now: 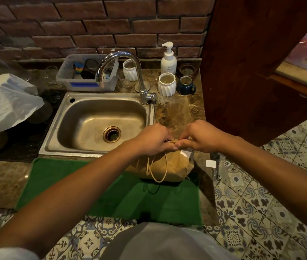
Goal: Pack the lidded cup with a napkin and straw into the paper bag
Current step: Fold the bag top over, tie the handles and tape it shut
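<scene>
Brown paper bag [169,166] stands on a green mat [100,190] at the counter edge, just right of the steel sink [100,121]. Left hand [149,139] and right hand [201,136] both pinch the bag's folded top closed. Twine handles [156,169] hang down its front. Contents not visible.

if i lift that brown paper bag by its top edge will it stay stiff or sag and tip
The brown paper bag looks thin and creased, so it will probably flex rather than stay stiff. Both the left hand and right hand pinch its folded top, suggesting the top needs holding shut. Its bulging base on the green mat hints at weight low down, so it may hang fairly steady.
</scene>
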`<move>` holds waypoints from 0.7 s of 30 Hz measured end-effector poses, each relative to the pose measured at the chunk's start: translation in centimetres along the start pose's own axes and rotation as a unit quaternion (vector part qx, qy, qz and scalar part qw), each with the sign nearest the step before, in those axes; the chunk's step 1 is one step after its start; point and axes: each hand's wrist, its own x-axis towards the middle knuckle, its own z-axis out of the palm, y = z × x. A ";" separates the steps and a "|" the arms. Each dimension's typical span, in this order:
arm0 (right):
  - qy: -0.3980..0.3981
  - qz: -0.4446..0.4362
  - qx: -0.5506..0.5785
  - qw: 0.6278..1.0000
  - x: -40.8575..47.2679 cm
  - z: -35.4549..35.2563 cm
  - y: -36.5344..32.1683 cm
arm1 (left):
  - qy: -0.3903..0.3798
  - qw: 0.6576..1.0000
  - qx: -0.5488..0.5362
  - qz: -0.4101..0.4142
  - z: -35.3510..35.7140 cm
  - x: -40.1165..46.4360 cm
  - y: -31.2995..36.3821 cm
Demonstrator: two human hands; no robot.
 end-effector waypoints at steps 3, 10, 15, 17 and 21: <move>0.048 -0.008 0.005 0.999 -0.6 0.5 0.8 | -0.039 0.995 -0.085 -0.026 -1.2 -2.5 -2.1; 0.090 -0.020 0.063 0.994 -1.3 0.8 3.1 | -0.029 0.980 -0.171 -0.097 -0.7 -8.7 -7.6; 0.023 0.037 0.096 0.994 -1.0 0.0 3.4 | 0.036 0.990 -0.083 -0.104 0.0 -7.7 -7.2; -0.002 0.044 0.131 0.990 -0.2 -0.8 2.4 | 0.048 0.989 -0.089 -0.106 0.1 -7.3 -7.0; -0.057 0.057 0.171 0.982 3.1 -0.9 -0.6 | 0.058 0.992 -0.067 -0.086 -0.1 -6.3 -6.0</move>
